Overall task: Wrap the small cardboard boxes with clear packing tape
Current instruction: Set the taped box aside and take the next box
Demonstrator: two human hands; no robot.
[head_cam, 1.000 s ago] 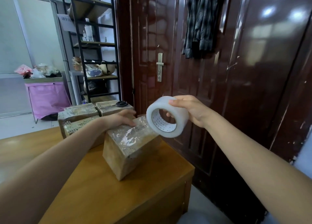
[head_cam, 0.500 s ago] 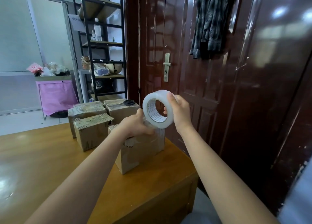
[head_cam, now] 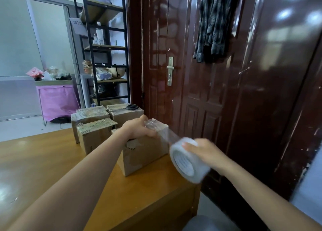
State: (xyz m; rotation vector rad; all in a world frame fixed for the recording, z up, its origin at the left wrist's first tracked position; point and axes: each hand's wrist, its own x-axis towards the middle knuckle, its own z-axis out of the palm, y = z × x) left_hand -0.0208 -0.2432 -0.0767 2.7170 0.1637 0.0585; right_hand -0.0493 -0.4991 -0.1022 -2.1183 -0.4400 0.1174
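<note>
1. Cardboard box [head_cam: 144, 154], the one being wrapped, is sitting near the right edge of the wooden table [head_cam: 52, 169], with clear film already lying crinkled over its top.
2. Left hand [head_cam: 137, 128] is pressing down on the top of this box, fingers curling over the far upper edge; whether it is truly grasping or only pressing is hard to tell.
3. Right hand [head_cam: 207, 152] is gripping the tape roll [head_cam: 188, 161], fingers wrapping over its outer band, holding it in the air just beside the box's right side and beyond the table edge; the roll is blurring with motion.
4. Strip of clear tape [head_cam: 167, 135] is stretching from the box's top right corner down to the roll.
5. Three other boxes [head_cam: 94, 136] are standing grouped just behind the wrapped one, touching each other.
6. Black-handled scissors [head_cam: 131, 107] are lying on the rearmost box.
7. Dark wooden door [head_cam: 200, 74] is standing behind the table, a plaid shirt [head_cam: 214, 25] hanging on it.
</note>
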